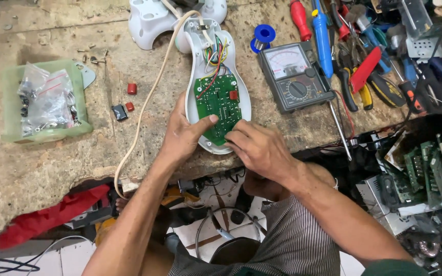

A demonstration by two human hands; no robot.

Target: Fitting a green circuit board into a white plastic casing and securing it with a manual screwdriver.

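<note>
Green circuit board (215,105) in white casing (241,99), left hand (182,135) open, thumb pressing it, right hand (259,148) curled pinching its lower edge

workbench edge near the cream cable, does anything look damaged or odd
Yes. The worn wooden workbench has a ragged bite broken out of its front edge, where the cream power cable drops over. Loose small metal screws lie scattered near the green plastic tray.

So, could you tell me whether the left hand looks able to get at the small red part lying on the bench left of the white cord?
Probably yes. The left hand rests on the green circuit board, and the red part lies uncovered on the bench; only the thin white cord runs between them.
</note>
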